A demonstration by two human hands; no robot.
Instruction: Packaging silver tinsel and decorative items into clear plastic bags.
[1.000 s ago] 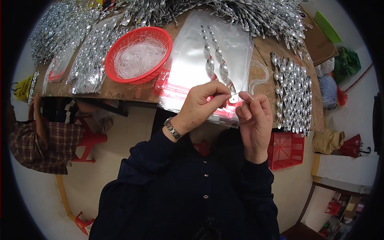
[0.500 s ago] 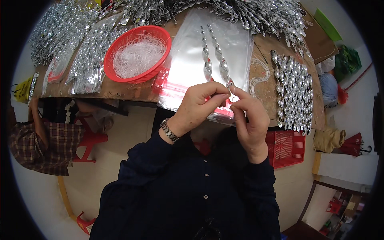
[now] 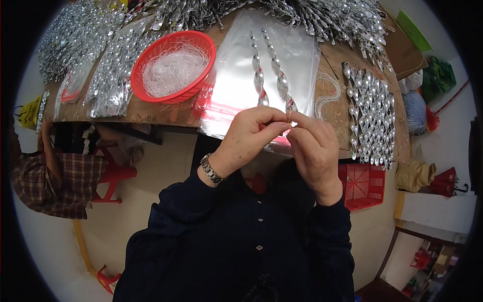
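Observation:
Two twisted silver strips, a right one [image 3: 282, 83] and a left one [image 3: 258, 75], lie side by side on a stack of clear plastic bags [image 3: 231, 65]. At the near end of the right strip, my left hand [image 3: 251, 135] and my right hand [image 3: 317, 153] meet, fingertips almost touching. Both are closed in a pinch on a thin pale thread [image 3: 290, 117], of which only a short loop shows between the fingers. My left hand hides the left strip's near end. A metal-band watch [image 3: 210, 169] circles my left wrist.
Left of the bags stands a red basket [image 3: 209, 68] full of clear thread. A loose thread bundle [image 3: 327, 95] and a row of twisted silver strips [image 3: 370, 116] lie to the right. More strips heap the back [image 3: 322, 20]. Another person [image 3: 55, 176] sits at far left.
My hands have drawn closer together at the strip's end, and the thread between them shows less. The two strips have shifted slightly, with their near ends a little farther apart from my fingers.

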